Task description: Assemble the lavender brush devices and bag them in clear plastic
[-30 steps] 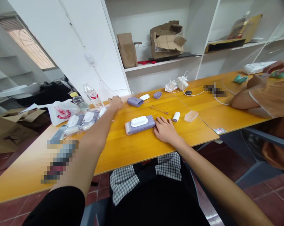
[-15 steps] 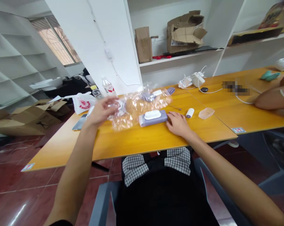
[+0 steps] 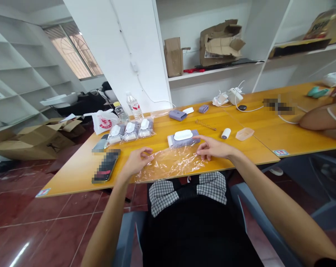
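Note:
A clear plastic bag (image 3: 170,163) lies spread along the table's front edge between my hands. My left hand (image 3: 138,161) is at its left side, thumb and fingers apart, fingertips touching the film. My right hand (image 3: 212,146) rests by its upper right corner, index finger stretched out and the other fingers loosely bent. Just behind the bag lies a purple-grey device with a white bristled brush piece (image 3: 183,135); my right index fingertip is near its right end. Three similar bagged brush pieces (image 3: 130,131) stand in a row to the left.
Behind are a purple sleeve (image 3: 178,115), a small purple part (image 3: 204,108), and a copper-coloured spring (image 3: 206,125). At right sit a white cylinder (image 3: 226,133) and a translucent tray (image 3: 244,134). A phone (image 3: 106,165) and bottles (image 3: 134,105) are left; another person's arm (image 3: 320,115) rests far right.
The clear bag has come from the back of the table to the front edge, uncovering the bagged pieces and purple parts. My left hand has moved right and nearer; my right hand has shifted slightly.

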The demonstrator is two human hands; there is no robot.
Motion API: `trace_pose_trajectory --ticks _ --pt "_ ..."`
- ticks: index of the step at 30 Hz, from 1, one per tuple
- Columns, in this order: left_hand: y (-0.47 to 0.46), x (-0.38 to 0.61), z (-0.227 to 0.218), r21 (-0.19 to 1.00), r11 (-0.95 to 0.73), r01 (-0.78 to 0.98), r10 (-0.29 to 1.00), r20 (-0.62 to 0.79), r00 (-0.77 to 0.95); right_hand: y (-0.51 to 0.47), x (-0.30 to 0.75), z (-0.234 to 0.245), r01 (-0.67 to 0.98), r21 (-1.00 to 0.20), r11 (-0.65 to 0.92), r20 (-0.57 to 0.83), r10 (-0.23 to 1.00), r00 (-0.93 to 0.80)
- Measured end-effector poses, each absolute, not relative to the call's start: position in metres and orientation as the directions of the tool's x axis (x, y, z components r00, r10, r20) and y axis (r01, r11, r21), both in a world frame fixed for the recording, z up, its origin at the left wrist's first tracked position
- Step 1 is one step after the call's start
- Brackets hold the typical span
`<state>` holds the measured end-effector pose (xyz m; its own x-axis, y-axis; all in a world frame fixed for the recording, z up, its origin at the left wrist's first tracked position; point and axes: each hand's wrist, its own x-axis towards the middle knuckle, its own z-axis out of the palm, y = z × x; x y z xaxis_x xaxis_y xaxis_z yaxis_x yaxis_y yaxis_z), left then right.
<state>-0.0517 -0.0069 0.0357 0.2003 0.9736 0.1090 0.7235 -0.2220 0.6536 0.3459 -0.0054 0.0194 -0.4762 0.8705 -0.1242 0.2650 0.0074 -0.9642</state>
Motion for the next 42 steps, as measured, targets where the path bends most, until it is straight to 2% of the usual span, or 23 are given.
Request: trace_pose_trajectory --ticks 3,5,7,10,14,17,19,21,22,24,27,28,30,32,34,37,39,42 --pt "-0.019 -0.032 0.049 0.388 -0.368 0.845 0.897 0.389 0.211 -0.004 0.338 0.015 0.202 -0.979 -0.034 -0.123 0.886 -0.448" --pt "-0.029 -0.014 0.058 0.309 -0.455 0.836 0.851 0.428 0.305 -0.003 0.329 0.013 0.179 -0.983 -0.036 -0.113 0.889 -0.444" --pt "-0.035 0.002 0.063 0.276 -0.503 0.819 0.831 0.414 0.371 -0.003 0.322 0.014 0.158 -0.987 0.019 -0.05 0.904 -0.424" --pt "-0.029 0.013 0.064 0.231 -0.553 0.8 0.826 0.28 0.49 -0.005 0.318 0.021 0.122 -0.974 0.192 0.139 0.928 -0.345" --pt "-0.009 0.008 0.062 0.202 -0.478 0.855 0.875 0.192 0.444 -0.01 0.32 0.037 0.172 -0.909 0.381 0.335 0.91 -0.243" --pt "-0.01 0.005 0.068 0.172 -0.428 0.887 0.881 0.3 0.366 -0.015 0.319 0.045 0.237 -0.844 0.482 0.445 0.874 -0.194" --pt "-0.022 0.006 0.078 0.113 -0.428 0.897 0.828 0.446 0.34 -0.017 0.317 0.047 0.282 -0.794 0.538 0.508 0.843 -0.178" --pt "-0.038 0.005 0.089 0.046 -0.424 0.904 0.788 0.511 0.343 -0.016 0.317 0.046 0.356 -0.738 0.574 0.542 0.817 -0.194" --pt "-0.046 0.005 0.094 0.029 -0.434 0.901 0.791 0.491 0.365 -0.015 0.318 0.045 0.399 -0.712 0.578 0.538 0.814 -0.219" --pt "-0.057 0.002 0.101 0.053 -0.486 0.872 0.825 0.358 0.437 -0.012 0.324 0.041 0.467 -0.683 0.562 0.462 0.827 -0.319" --pt "-0.059 0.001 0.101 0.187 -0.56 0.807 0.828 0.1 0.552 -0.007 0.336 0.034 0.485 -0.715 0.504 0.208 0.815 -0.541" --pt "-0.055 0.003 0.098 0.22 -0.576 0.787 0.814 0.068 0.577 -0.005 0.34 0.032 0.486 -0.73 0.481 0.129 0.795 -0.593" --pt "-0.044 0.009 0.086 0.235 -0.613 0.755 0.789 0.123 0.602 -0.001 0.345 0.028 0.515 -0.722 0.462 0.06 0.783 -0.619" --pt "-0.031 0.017 0.071 0.211 -0.653 0.728 0.757 0.192 0.624 0.003 0.346 0.024 0.563 -0.668 0.487 0.118 0.816 -0.566" --pt "-0.018 0.024 0.055 0.186 -0.671 0.718 0.739 0.245 0.627 0.008 0.345 0.02 0.636 -0.572 0.518 0.261 0.85 -0.457" --pt "-0.007 0.03 0.037 0.169 -0.706 0.688 0.705 0.267 0.657 0.015 0.341 0.011 0.779 -0.425 0.461 0.419 0.863 -0.282" --pt "-0.006 0.033 0.032 0.163 -0.72 0.674 0.691 0.262 0.674 0.018 0.339 0.005 0.839 -0.379 0.39 0.4 0.887 -0.232" --pt "-0.008 0.039 0.031 0.142 -0.71 0.69 0.7 0.258 0.666 0.019 0.341 0.0 0.86 -0.388 0.332 0.256 0.935 -0.246"
